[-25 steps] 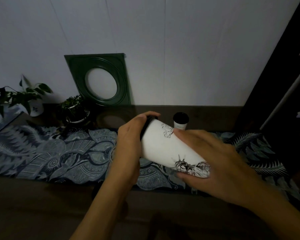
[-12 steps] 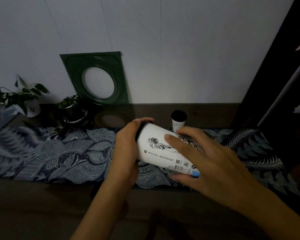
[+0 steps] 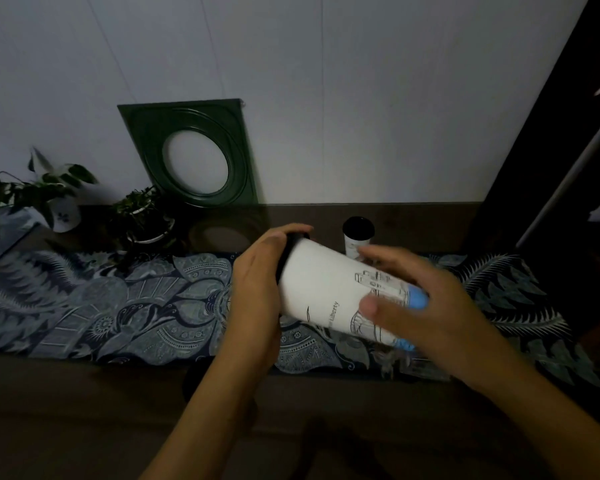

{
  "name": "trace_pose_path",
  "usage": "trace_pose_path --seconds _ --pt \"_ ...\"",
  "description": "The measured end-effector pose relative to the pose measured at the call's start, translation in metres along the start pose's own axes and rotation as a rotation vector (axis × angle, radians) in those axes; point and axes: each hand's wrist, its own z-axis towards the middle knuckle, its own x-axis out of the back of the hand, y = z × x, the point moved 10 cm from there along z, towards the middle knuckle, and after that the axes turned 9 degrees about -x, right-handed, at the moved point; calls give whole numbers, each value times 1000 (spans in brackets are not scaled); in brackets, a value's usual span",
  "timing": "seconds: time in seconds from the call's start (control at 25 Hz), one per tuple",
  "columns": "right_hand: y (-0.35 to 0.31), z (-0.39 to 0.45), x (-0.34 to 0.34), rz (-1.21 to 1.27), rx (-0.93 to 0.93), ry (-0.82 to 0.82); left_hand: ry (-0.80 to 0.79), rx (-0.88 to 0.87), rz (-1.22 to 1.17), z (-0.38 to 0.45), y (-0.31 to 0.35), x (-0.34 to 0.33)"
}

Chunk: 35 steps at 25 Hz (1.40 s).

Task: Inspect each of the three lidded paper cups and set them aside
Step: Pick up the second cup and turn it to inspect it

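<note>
Fingers (image 3: pixel 369 306) of our right hand (image 3: pixel 426 306) and left hand (image 3: pixel 257 289) curl round the tipped paper cup (image 3: pixel 326 289) between them, now turned to new drawings, so we keep checking it.

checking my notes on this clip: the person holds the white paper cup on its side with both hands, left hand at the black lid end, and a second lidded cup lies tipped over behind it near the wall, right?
One slip: the second lidded cup is not tipped over; it stands upright on the table behind the held cup, as the head view shows. The rest holds: both hands hold the white paper cup on its side, left hand at the black lid end, right hand at the base.
</note>
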Motion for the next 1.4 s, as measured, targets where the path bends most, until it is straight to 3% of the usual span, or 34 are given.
trace_pose_path --seconds 0.08,0.12,0.2,0.28,0.4,0.52,0.6,0.68,0.76,0.84,0.96,1.16,1.4 --pt "-31 -11 -1 -699 393 214 43 123 -36 -1 -10 0" --pt "-39 -18 -8 -905 553 278 49 172 -64 -2 -14 0" --pt "-37 -19 -11 -991 613 285 48 183 -71 -2 -13 0" --pt "-30 -11 -2 -767 426 251 37 110 -28 0 -4 0" --pt "1 1 6 -33 -41 15 -50 -52 15 1 11 -7" --pt "7 10 18 183 -193 -40 -192 -225 20 -7 20 -17" --pt "0 14 37 237 -161 97 -193 -293 23 -12 23 -21" --pt "-21 12 54 188 37 301 -70 -132 -109 -13 9 -18" --pt "-47 9 54 124 237 365 -15 279 -380 -23 -25 -30" --pt "-63 13 43 254 355 227 -112 645 -528 -43 -46 -51" --pt "-83 20 37 416 439 83 -199 803 -633 -57 -44 -66" --pt "-99 17 40 381 520 320 -46 440 -665 -38 -24 -55" --pt "-87 13 35 545 413 539 132 67 -534 -32 2 -35"
